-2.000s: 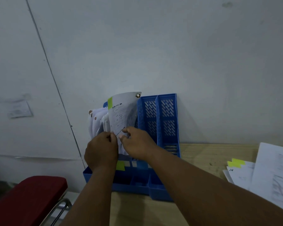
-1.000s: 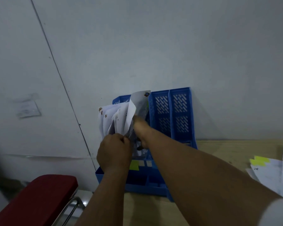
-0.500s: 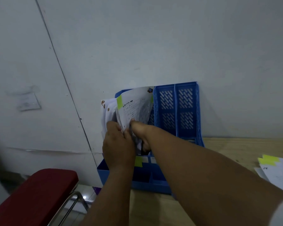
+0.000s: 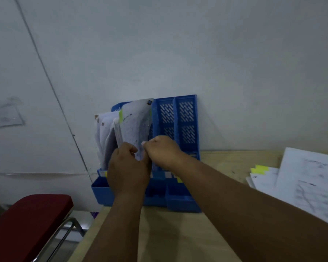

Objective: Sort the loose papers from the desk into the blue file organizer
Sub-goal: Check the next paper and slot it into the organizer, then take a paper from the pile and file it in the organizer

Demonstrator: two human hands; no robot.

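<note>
Here we pinch a sheet (image 4: 134,127) with both hands, left hand (image 4: 128,172) and right hand (image 4: 162,152), seating it in the blue file organizer (image 4: 186,118); next, likely the worktop's loose papers (image 4: 311,184).

Pale grey-white wall (image 4: 197,53) crossed by a thin dark diagonal line (image 4: 51,87); light wooden desk (image 4: 169,233) abutting the wall; red-cushioned chair (image 4: 27,220) with metal frame at lower left. Dim, even lighting.

I see both hands at the blue file organizer (image 4: 186,118) against the wall — left hand (image 4: 128,173) and right hand (image 4: 162,151) pinching a printed sheet (image 4: 135,125) in its left slot. Loose papers (image 4: 309,182) lie on the tabletop (image 4: 225,161), right.
</note>
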